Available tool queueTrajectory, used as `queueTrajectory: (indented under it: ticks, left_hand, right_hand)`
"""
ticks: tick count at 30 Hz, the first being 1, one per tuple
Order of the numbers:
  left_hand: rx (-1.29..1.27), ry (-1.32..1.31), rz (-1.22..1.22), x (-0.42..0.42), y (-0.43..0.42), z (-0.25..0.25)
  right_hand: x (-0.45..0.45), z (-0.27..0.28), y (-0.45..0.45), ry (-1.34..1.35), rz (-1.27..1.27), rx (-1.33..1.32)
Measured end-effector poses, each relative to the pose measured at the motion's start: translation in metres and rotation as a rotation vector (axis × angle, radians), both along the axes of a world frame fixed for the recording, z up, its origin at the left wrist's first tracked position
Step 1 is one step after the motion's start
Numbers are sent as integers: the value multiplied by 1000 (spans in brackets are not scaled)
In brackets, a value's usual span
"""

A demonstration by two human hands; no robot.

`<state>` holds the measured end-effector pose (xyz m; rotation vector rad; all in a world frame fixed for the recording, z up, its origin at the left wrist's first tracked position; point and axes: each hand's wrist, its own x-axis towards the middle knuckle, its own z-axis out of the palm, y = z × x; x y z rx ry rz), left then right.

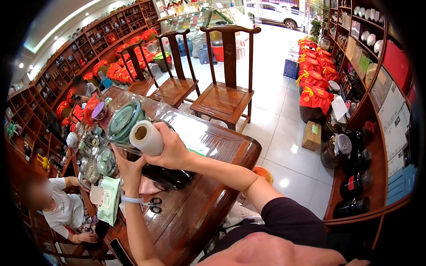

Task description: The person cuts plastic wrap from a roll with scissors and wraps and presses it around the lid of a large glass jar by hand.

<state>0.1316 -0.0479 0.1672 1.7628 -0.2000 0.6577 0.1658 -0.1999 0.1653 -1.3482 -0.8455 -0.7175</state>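
Observation:
My right hand [171, 148] is wrapped round a roll of clear plastic wrap [153, 144], its cardboard core facing up. Film from the roll stretches over a round green glass lid [125, 119]. Below the lid my left hand [128, 164] curls against a dark glossy jar [171, 177], its thumb close to the roll's lower end; some of its fingers are hidden. A pale bangle [132, 200] circles my left wrist. Black-handled scissors [155, 205] lie on the table near that wrist, beside a pink cloth [151, 186].
Wooden chairs [226, 97] line the far side of the glossy table [199, 195]. Wet wipes [108, 199] and several glass jars [104, 162] stand to the left, by a seated person [64, 204]. Red-covered jars [316, 99] and a carton [312, 135] are on the right-hand floor.

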Motion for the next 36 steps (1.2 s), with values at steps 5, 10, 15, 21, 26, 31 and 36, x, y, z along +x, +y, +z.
queueTrajectory:
  ticks: [5,10,15,21,26,31,36]
  left_hand:
    - [116,31,-26,-3,6,0]
    - [88,1,-62,-2,5,-2]
    - [336,-23,96,4,15,-6]
    - [254,-32,101,3,14,-9]
    - [222,-80,88,2,13,-9]
    - [229,-75,89,1,13,-7]
    - [228,-39,119,1,14,-8]
  right_hand:
    - [4,1,-7,-11,-31,-21]
    - [9,5,-16,-51,-54,-30]
    - [11,12,-26,-93,-85,-69]
    - [9,10,-30,-23,-51,-74]
    - [1,12,-31,-38,-80,-86]
    - [-10,19,-31,-108,-120,-125]
    - [-21,23,-25,-112,-88,-116]
